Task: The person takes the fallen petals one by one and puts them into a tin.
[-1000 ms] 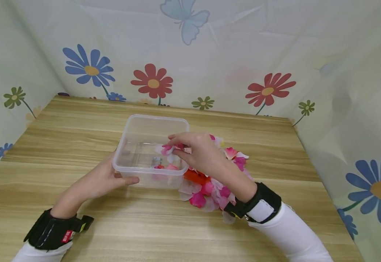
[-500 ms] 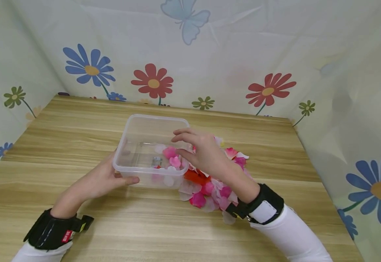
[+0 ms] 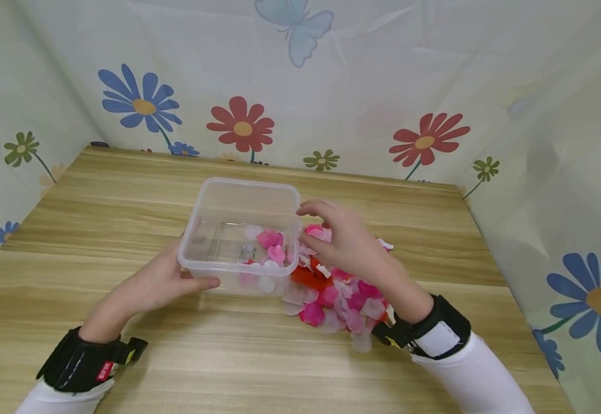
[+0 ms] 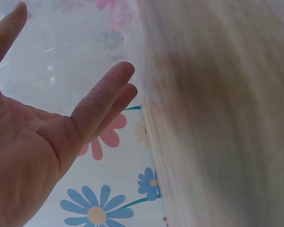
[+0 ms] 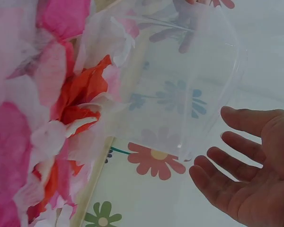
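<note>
A clear plastic box [image 3: 238, 192] without a lid stands on the table, with several pink and white artificial petals [image 3: 270, 238] inside. My left hand [image 3: 161, 282] rests against the box's near left corner, thumb along the front wall. In the left wrist view the fingers [image 4: 102, 97] lie fairly straight beside the clear wall. Just right of the box, my right hand [image 3: 347, 241] hovers over a pile of loose petals [image 3: 342, 293] in pink, white and red-orange. Its fingers [image 5: 236, 163] are loosely bent, and nothing shows between them in the right wrist view.
The wood-grain table [image 3: 218, 356] has its back edge against a flower-printed curtain [image 3: 352, 86], which also hangs at both sides. The petal pile spreads right up to the box's right wall.
Pink and white petals have left my right hand and lie in the box. That hand has moved right, off the box and over the pile. My left hand stays in place.
</note>
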A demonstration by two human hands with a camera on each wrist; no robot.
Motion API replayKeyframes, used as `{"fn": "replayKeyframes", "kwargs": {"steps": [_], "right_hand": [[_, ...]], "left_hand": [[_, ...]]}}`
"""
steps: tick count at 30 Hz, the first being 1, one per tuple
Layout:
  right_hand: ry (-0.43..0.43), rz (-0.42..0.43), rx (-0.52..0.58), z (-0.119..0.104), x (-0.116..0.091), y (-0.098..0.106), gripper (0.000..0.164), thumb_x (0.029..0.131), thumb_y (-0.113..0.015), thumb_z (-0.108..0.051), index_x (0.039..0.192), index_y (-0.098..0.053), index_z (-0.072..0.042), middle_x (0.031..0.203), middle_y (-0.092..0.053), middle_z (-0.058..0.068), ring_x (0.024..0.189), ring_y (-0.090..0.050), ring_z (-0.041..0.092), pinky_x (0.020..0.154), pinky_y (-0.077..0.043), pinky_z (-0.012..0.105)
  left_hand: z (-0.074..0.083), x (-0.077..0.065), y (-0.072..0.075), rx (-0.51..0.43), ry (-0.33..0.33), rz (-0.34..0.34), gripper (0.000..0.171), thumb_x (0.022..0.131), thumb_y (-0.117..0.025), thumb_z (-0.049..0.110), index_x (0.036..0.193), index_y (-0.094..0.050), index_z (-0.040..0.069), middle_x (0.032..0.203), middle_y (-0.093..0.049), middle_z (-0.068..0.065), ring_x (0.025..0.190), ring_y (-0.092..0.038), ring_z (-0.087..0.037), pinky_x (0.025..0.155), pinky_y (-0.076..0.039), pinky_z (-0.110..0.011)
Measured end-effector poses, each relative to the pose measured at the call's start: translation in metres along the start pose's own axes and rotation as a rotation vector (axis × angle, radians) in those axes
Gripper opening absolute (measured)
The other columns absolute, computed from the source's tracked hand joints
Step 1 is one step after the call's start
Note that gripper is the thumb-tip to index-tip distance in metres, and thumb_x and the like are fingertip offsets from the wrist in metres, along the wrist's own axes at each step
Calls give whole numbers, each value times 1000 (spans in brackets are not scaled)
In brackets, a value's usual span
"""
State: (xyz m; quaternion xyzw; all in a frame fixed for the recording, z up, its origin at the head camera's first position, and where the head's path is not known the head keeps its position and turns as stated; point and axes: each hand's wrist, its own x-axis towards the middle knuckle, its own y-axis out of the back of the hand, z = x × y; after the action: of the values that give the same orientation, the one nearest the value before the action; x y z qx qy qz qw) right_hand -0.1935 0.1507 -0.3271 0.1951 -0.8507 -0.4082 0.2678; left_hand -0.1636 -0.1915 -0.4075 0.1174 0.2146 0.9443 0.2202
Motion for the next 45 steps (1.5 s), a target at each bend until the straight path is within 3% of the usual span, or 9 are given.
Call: {"fn": "replayKeyframes", "kwargs": {"steps": [8,16,19,24,27,30,37,45], "right_hand": [[-85,-38,-37,9,-16,6,44,90,-81,-21,128,-65,-6,126,-65,8,111,-61,26,89,-57,43],[-111,-100,-119,18,-31,12,44,85,-86,-18,123,-68,-4,117,-68,9,107,-64,30,89,-57,47],[-151,-166,-152,22,-35,14,44,86,-86,-19,123,-69,-4,118,-70,11,109,-64,32,92,-56,49],[-256,-357,-168,29,-42,17,54,86,-86,-22,133,-65,-7,132,-64,12,119,-60,33,95,-55,49],[-315,-456,-144,30,-47,17,59,85,-86,-20,138,-62,-9,140,-56,10,122,-56,32,92,-57,44],[-319,-504,-133,31,-51,14,58,84,-86,-14,137,-63,-10,139,-53,9,119,-56,29,86,-58,37],[-327,-527,-154,37,-56,4,60,84,-86,-11,140,-63,-12,138,-53,10,112,-57,24,84,-58,34],[-350,-518,-195,41,-59,-3,62,84,-85,-8,142,-62,-12,144,-51,15,129,-50,33,95,-56,46]], "left_hand": [[1,1,0,5,9,-2,109,86,-87,19,165,-13,26,145,-48,-25,121,-57,-45,85,-59,-53],[0,-1,1,56,-5,-4,104,87,-86,20,164,-16,20,144,-50,-23,120,-59,-41,89,-56,-53],[0,-2,1,74,-17,-5,102,87,-86,19,163,-17,18,144,-50,-21,121,-59,-39,92,-54,-52],[0,-1,1,92,-22,-2,103,87,-85,20,163,-16,19,144,-50,-20,120,-59,-38,92,-54,-50],[0,0,1,87,-26,-5,103,87,-85,18,163,-17,20,144,-50,-20,119,-60,-37,91,-55,-49],[0,0,1,86,-28,-7,102,87,-85,16,163,-17,20,144,-50,-20,119,-60,-37,91,-55,-48],[0,0,1,56,-14,-5,103,87,-86,20,164,-17,21,142,-52,-22,118,-61,-38,90,-56,-51],[-1,0,1,61,-7,-3,104,87,-86,20,164,-16,21,143,-52,-22,118,-61,-38,90,-56,-51]]}}
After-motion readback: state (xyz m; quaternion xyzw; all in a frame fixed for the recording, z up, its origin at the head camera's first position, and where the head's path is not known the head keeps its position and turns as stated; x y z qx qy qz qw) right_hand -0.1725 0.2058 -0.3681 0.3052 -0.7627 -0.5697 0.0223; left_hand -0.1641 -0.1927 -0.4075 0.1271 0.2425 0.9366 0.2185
